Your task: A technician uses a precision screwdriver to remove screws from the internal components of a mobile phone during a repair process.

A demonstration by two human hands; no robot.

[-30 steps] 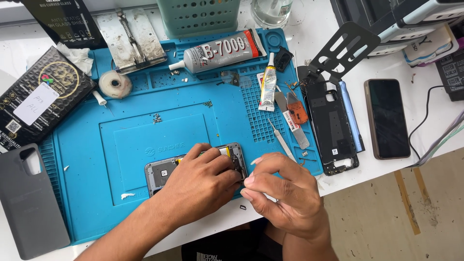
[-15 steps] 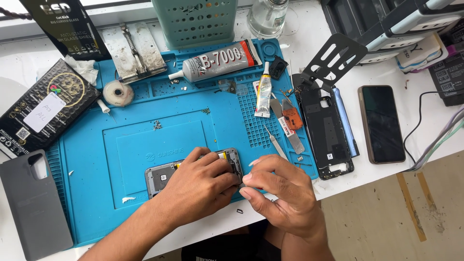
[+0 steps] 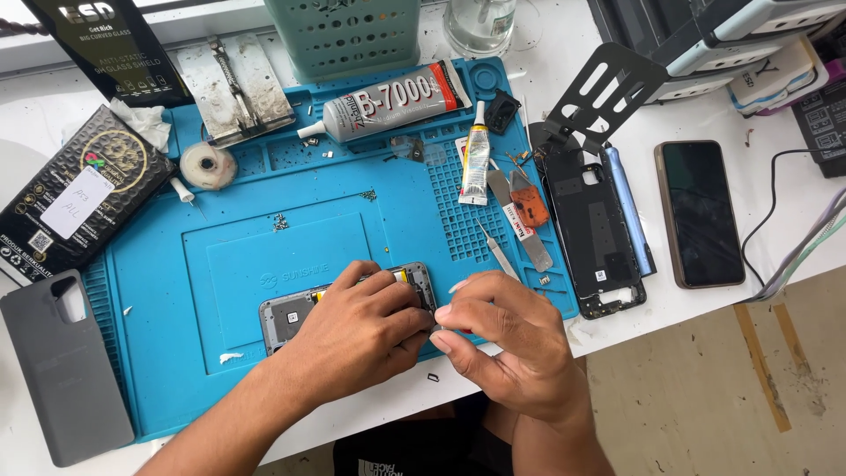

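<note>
An opened phone body (image 3: 291,315) lies flat on the blue work mat (image 3: 264,238), near the front edge. My left hand (image 3: 361,330) rests over its right half, fingers curled down and pressing on it. My right hand (image 3: 507,339) sits just to the right, thumb and forefinger pinched together at the phone's right end; what they pinch is too small to tell. Most of the phone's inside is hidden under my left hand.
On the mat lie a large glue tube (image 3: 388,101), a small tube (image 3: 476,159), tweezers (image 3: 498,251), a tape roll (image 3: 207,165) and loose screws (image 3: 280,222). A black phone frame (image 3: 592,234) and a dark phone (image 3: 701,211) lie right, a grey case (image 3: 62,370) left.
Both hands stay on the phone with only slight finger shifts. The view has drifted a little.
</note>
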